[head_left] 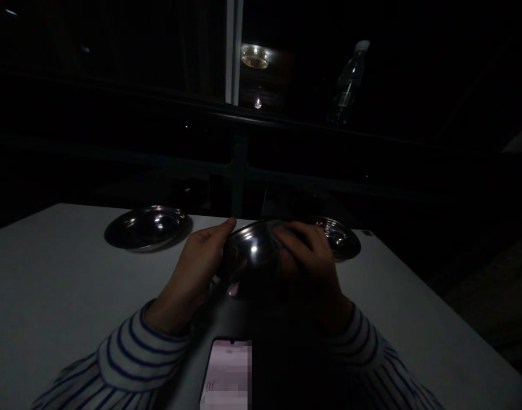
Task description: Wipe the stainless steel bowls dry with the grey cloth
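A shiny metal bowl is held tilted above the white table, between both hands. My left hand grips its left side, thumb along the rim and the other fingers hidden behind and below. On the opposite side, my right hand has its fingers bent over the bowl's upper right edge. A dull greyish patch shows by those fingertips; whether it is a cloth or a reflection is too dark to tell. Below the bowl, a phone with a lit screen lies on the table, partly blurred out.
On the white table, one metal bowl stands at the back left. Another metal bowl sits behind my right hand. A clear plastic bottle stands on a dark ledge beyond, near a window frame.
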`<state>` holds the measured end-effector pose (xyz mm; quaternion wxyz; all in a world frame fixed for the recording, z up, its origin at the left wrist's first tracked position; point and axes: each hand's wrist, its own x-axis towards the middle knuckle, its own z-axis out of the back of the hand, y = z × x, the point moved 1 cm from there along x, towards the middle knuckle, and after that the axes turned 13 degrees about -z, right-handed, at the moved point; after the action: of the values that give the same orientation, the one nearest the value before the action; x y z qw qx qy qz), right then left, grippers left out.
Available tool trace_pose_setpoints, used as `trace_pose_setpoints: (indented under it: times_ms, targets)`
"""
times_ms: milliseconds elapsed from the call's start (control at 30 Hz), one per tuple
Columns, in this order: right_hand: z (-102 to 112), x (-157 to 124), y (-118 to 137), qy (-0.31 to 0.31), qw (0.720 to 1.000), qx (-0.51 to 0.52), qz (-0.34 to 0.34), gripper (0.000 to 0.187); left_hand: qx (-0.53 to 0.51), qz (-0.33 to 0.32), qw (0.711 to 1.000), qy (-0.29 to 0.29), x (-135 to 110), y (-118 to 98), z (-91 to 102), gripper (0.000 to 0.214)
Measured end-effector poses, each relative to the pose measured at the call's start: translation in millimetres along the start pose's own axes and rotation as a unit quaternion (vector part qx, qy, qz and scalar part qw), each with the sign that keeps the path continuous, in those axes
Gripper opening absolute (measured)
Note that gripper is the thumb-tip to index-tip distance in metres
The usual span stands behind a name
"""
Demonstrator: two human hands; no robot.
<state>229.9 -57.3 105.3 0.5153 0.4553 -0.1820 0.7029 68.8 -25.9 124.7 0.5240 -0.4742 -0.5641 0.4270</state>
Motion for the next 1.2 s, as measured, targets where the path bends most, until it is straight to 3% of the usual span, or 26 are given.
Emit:
trace_pose_setpoints:
  times_ms: [167, 333, 533, 733, 933, 1000, 1100, 1200]
  targets:
    - [-5, -11, 20, 0.031, 0.993, -0.039, 0.109, 0.03, 0.022, 0.001, 1.0, 0.012, -2, 1, -0.8, 0.035]
    - [2, -1, 6, 0.008, 1.0, -0.012, 0.002, 0.029, 0.024, -0.018, 0.999, -0.014, -4, -4, -2.9, 0.035]
    - [2, -7, 27, 0.045, 0.994, -0.049, 0.081, 0.03, 0.052, -0.005, 0.998, 0.029, -6, -2, -6.8, 0.039]
    - [6, 0, 8, -0.002, 0.999, -0.009, -0.038, 0.027, 0.029, -0.006, 1.0, 0.001, -5, -5, -6.2, 0.041]
    - [-1, -9, 30, 0.042, 0.995, -0.057, 0.064, 0.036, 0.043, -0.013, 0.999, 0.024, -4, -2, -6.7, 0.04]
    - [-2, -8, 25, 0.039, 0.996, -0.049, 0.059, 0.035, 0.026, -0.016, 0.999, 0.02, -3, 0, -4.7, 0.039]
    - [2, 0, 2, 0.024, 0.999, -0.022, -0.005, 0.032, -0.009, -0.015, 1.0, 0.009, 0, 2, -0.7, 0.036]
    - [8, 8, -17, 0.017, 0.998, 0.014, -0.063, 0.032, -0.045, 0.003, 0.997, 0.063, 0, 3, 0.3, 0.036]
